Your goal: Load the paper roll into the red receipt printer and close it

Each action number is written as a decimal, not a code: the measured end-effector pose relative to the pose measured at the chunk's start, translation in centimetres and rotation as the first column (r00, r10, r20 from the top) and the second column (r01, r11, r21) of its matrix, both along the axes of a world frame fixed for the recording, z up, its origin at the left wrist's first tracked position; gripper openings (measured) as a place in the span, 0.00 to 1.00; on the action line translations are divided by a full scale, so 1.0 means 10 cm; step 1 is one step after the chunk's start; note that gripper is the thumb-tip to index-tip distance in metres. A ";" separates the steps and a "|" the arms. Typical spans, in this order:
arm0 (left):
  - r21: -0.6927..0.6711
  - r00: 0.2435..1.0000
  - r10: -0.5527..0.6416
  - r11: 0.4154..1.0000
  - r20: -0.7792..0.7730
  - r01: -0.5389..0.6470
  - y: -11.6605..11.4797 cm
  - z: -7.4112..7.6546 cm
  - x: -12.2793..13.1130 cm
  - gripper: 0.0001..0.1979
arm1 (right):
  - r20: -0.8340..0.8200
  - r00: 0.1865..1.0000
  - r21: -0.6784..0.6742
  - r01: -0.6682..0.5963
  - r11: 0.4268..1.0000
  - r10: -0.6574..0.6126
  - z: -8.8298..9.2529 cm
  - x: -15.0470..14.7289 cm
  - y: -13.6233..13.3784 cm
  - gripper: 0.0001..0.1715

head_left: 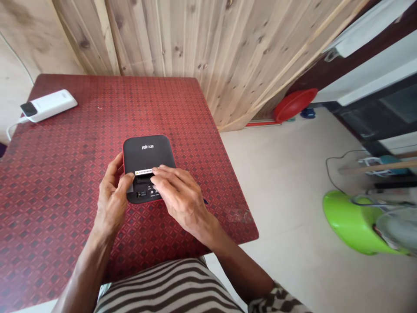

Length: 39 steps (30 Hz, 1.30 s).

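Note:
A black device [148, 156] with rounded corners, a red edge and a white label strip lies on the red patterned table [97, 130]. Below the strip its face shows a dark slot and small round parts. My left hand [114, 191] grips the device's left side, with the thumb on its lower left near a small greyish piece. My right hand [179, 191] rests over the lower right of the device, fingers bent together at the strip and slot. Whatever its fingertips pinch, if anything, is hidden beneath them.
A white power bank [54, 105] with a dark end and a cable lies at the table's back left. Wooden boards [179, 43] stand behind the table. On the floor at the right are a red basin [295, 104], a bright green plastic object [352, 221] and cables.

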<state>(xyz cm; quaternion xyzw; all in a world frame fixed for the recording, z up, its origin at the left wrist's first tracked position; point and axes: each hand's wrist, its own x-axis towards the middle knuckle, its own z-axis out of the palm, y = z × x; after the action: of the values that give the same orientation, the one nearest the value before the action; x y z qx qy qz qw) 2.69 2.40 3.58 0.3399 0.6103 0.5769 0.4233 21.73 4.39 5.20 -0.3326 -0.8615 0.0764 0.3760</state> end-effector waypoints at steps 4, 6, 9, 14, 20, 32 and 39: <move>0.009 0.998 -0.021 1.000 0.065 0.020 -0.16 -0.04 -0.06 0.30 | -0.190 0.981 -0.032 0.040 0.999 -0.045 0.02 0.12 -0.01 0.15; 0.017 0.997 -0.029 0.999 0.068 0.028 -0.24 -0.04 -0.07 0.29 | -0.259 0.957 -0.076 0.116 0.990 -0.132 0.01 0.18 -0.01 0.13; 0.002 0.998 0.002 1.000 0.060 -0.002 -0.29 -0.03 -0.05 0.27 | -0.272 0.939 -0.159 0.173 0.972 -0.212 -0.05 0.25 0.00 0.10; -0.022 0.992 0.058 0.998 0.111 -0.056 -0.25 0.02 0.01 0.26 | -0.271 0.933 -0.172 0.194 0.966 -0.236 -0.13 0.28 0.02 0.10; 0.006 0.985 0.107 0.994 0.138 -0.109 -0.21 0.06 0.10 0.24 | -0.305 0.917 -0.161 0.216 0.963 -0.256 -0.14 0.29 0.05 0.12; -0.045 0.990 0.117 0.992 0.077 -0.114 -0.25 -0.05 0.10 0.25 | -0.320 0.921 -0.143 0.186 0.972 -0.223 -0.07 0.24 0.08 0.12; 0.045 0.996 0.032 0.999 -0.082 -0.028 -0.30 -0.16 0.06 0.26 | 0.187 0.980 -0.137 -0.045 0.990 0.070 0.20 -0.06 0.53 0.10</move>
<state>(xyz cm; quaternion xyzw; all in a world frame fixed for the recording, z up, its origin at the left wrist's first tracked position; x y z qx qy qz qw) 3.34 -0.64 1.93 0.3636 0.6195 0.5819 0.3813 21.12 9.72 7.23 -0.3374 -0.8960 0.1119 0.2662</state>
